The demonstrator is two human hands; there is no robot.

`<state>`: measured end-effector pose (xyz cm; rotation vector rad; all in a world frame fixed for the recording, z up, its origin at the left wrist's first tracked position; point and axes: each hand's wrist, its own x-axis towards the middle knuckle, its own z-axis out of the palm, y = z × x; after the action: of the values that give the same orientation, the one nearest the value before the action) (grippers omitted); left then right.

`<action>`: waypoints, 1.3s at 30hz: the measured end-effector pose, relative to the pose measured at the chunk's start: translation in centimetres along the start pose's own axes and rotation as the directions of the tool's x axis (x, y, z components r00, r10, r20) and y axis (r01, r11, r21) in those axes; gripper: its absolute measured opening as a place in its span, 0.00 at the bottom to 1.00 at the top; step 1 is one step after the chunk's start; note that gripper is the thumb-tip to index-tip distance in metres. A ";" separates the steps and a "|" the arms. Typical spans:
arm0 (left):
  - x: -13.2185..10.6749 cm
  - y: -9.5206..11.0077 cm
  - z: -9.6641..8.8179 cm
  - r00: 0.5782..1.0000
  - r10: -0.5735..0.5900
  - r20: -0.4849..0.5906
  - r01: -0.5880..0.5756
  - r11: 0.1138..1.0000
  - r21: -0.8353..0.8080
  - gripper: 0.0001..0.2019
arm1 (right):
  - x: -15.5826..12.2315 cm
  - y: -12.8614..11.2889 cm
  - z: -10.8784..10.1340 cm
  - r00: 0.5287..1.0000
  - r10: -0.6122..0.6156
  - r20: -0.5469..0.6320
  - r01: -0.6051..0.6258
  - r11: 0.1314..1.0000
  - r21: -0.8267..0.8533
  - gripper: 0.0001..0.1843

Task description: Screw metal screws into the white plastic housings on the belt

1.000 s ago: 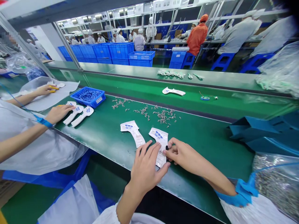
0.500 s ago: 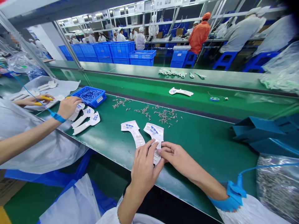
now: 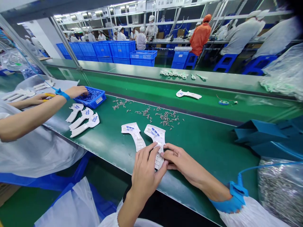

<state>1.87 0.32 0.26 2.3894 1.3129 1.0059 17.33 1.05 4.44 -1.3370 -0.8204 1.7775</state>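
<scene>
My left hand lies palm down, its fingers close together across the ribbed stem of a white plastic T-shaped carrier, with the thumb angled along the stem's lower edge. My right hand comes in from the right, wrist low and fingers curled, pinching the other side of the stem, so the carrier sits between my hands. Its broad head, dotted with small blue pieces, sticks out past my fingertips on the green counter. A matching white carrier lies just to its left, almost against my left fingers. A blue wrist strap circles my right wrist, and its thin blue cord runs off to the right, above a clear bag of silver parts.

Beyond the carriers, small silver metal parts lie scattered on the counter. To my left, three more white carriers lie near a blue plastic crate, where a co-worker's hand rests among blue pieces. That co-worker's other hand holds a yellow-handled tool. Another white carrier lies on the green conveyor belt ahead.
</scene>
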 end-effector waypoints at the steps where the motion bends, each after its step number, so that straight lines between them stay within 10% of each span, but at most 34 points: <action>1: 0.0 0.0 0.0 1.000 -0.005 -0.014 0.005 1.000 -0.002 0.20 | -0.1 0.0 0.0 1.000 0.012 0.001 -0.012 1.000 0.007 0.19; 10: -0.1 0.0 0.0 0.998 -0.040 -0.049 0.041 0.999 0.022 0.29 | 1.4 -1.7 -2.1 0.997 0.001 -0.082 -0.001 1.000 -0.007 0.12; 21: -0.3 -0.9 0.5 0.997 -0.035 -0.066 0.039 0.997 0.067 0.20 | 14.3 -12.5 -12.3 0.816 -0.442 -0.373 0.284 0.868 -0.408 0.09; 26: -0.4 -1.1 0.8 0.996 -0.047 -0.078 0.053 0.996 0.077 0.18 | 14.1 -11.2 -14.1 0.767 -0.571 -0.292 0.227 0.667 -0.709 0.16; 33: -0.3 -1.2 0.6 1.000 -0.026 -0.018 0.027 0.995 0.098 0.17 | 10.7 -6.4 -14.3 0.814 -0.570 0.109 0.252 0.177 -0.952 0.24; 39: -0.3 -0.9 0.5 1.000 -0.020 -0.009 0.021 0.995 0.095 0.15 | 8.8 -5.2 -15.3 0.817 -0.571 0.078 0.131 0.053 -0.990 0.17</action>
<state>1.49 0.69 -0.72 2.4375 1.4152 0.9686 31.64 12.05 0.73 -1.8557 -2.1096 0.2883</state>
